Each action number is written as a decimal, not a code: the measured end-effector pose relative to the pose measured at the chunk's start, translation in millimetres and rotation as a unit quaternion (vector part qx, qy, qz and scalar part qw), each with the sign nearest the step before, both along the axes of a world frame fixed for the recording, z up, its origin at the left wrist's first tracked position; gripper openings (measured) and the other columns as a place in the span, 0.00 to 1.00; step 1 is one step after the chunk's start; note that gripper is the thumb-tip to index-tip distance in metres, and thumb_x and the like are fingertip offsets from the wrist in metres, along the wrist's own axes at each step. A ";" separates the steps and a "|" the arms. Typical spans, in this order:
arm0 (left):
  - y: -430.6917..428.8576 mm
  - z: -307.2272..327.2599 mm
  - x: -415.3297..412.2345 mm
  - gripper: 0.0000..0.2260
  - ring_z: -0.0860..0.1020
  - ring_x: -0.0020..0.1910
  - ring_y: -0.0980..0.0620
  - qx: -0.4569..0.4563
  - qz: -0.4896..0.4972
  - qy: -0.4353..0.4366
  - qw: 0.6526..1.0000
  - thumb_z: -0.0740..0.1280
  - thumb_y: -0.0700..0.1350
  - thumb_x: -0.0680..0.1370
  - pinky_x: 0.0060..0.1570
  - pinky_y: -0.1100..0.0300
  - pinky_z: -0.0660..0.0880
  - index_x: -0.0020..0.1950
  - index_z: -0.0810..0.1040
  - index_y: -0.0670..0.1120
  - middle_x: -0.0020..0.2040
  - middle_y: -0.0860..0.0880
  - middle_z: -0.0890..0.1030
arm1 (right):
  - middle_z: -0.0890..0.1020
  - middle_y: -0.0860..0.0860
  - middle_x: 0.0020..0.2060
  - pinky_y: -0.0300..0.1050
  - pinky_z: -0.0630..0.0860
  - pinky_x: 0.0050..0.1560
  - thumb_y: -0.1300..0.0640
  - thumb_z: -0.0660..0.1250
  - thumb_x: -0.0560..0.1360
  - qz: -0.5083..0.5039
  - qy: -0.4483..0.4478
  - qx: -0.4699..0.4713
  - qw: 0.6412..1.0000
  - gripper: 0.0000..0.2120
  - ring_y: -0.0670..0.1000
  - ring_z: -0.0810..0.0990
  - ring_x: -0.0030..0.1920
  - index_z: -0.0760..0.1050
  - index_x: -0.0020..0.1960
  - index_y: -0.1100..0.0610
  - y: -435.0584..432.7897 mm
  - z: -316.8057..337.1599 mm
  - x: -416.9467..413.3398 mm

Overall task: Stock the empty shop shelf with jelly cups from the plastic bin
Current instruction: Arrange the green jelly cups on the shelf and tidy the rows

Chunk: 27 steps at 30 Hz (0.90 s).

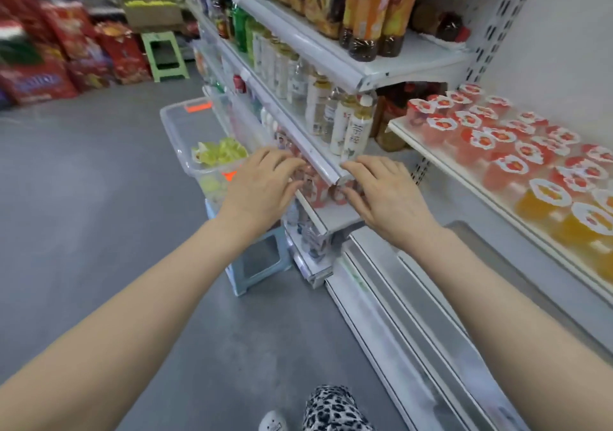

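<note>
A clear plastic bin [179,131] stands on a pale blue stool at centre left and holds green jelly cups [220,153]. On the white shelf [464,178] at the right stand rows of red jelly cups [484,138] and, nearer me, orange jelly cups [544,198]. My left hand [262,185] and my right hand [384,195] reach out side by side between the bin and that shelf. Both have relaxed fingers and hold nothing. They hover in front of the end of a drinks shelf.
Bottles [348,128] fill the drinks shelves straight ahead, with taller bottles [374,9] above. Lower shelf edges [391,298] run along the floor at the right. A green stool [164,55] and red bags [76,48] stand at the back left. Grey floor [83,198] lies to the left.
</note>
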<state>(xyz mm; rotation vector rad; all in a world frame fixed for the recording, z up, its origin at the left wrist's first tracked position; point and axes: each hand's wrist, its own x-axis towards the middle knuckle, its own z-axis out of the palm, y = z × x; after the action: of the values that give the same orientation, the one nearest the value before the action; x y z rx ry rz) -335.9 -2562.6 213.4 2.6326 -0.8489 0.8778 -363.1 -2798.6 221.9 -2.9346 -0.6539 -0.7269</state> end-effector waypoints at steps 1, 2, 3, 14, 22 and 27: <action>14.3 -5.3 6.4 0.13 0.76 0.50 0.42 0.000 0.013 0.009 1.000 0.66 0.46 0.77 0.55 0.53 0.69 0.57 0.80 0.41 0.50 0.44 0.80 | 0.79 0.55 0.57 0.53 0.70 0.54 0.47 0.57 0.79 0.012 0.010 0.000 1.000 0.21 0.59 0.77 0.56 0.74 0.65 0.57 13.8 -4.7 12.7; 27.1 -10.1 11.7 0.14 0.76 0.50 0.42 0.003 0.025 0.017 1.000 0.64 0.47 0.77 0.55 0.53 0.70 0.57 0.80 0.41 0.50 0.44 0.80 | 0.79 0.55 0.57 0.53 0.70 0.55 0.46 0.56 0.80 0.024 0.020 0.000 0.999 0.21 0.59 0.77 0.57 0.74 0.65 0.57 26.0 -9.7 24.8; 39.7 -15.4 17.0 0.15 0.77 0.49 0.42 0.004 0.037 0.025 0.999 0.62 0.48 0.77 0.55 0.53 0.69 0.57 0.80 0.41 0.49 0.44 0.80 | 0.78 0.55 0.57 0.53 0.70 0.55 0.46 0.55 0.80 0.038 0.031 0.001 0.999 0.21 0.59 0.77 0.57 0.74 0.66 0.57 37.8 -15.3 37.5; 158.6 -78.0 129.7 0.17 0.77 0.51 0.43 -0.038 0.205 0.134 0.969 0.59 0.51 0.79 0.55 0.57 0.69 0.59 0.80 0.44 0.51 0.47 0.81 | 0.79 0.54 0.57 0.54 0.74 0.56 0.46 0.57 0.80 0.153 0.117 0.027 0.981 0.21 0.59 0.78 0.55 0.74 0.66 0.57 155.2 -76.9 213.4; 211.3 -127.5 246.8 0.12 0.77 0.50 0.42 -0.069 0.289 0.206 0.933 0.71 0.42 0.76 0.52 0.52 0.75 0.58 0.80 0.45 0.51 0.47 0.81 | 0.78 0.54 0.59 0.54 0.71 0.57 0.51 0.63 0.79 0.203 0.244 -0.015 0.948 0.19 0.58 0.78 0.57 0.73 0.67 0.55 216.6 -132.2 366.6; 233.2 -166.0 290.4 0.11 0.77 0.48 0.43 -0.070 0.294 0.198 0.932 0.72 0.40 0.74 0.54 0.58 0.69 0.56 0.82 0.45 0.48 0.47 0.81 | 0.74 0.52 0.68 0.52 0.69 0.64 0.50 0.66 0.78 0.209 0.374 -0.060 0.902 0.23 0.57 0.73 0.66 0.68 0.72 0.52 268.6 -183.9 420.3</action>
<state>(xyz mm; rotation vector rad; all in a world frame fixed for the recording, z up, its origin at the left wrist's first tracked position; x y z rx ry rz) -45.5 -2329.3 47.4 2.8143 0.1125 0.4529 57.2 -2530.0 38.0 -2.6721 -1.1708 0.4763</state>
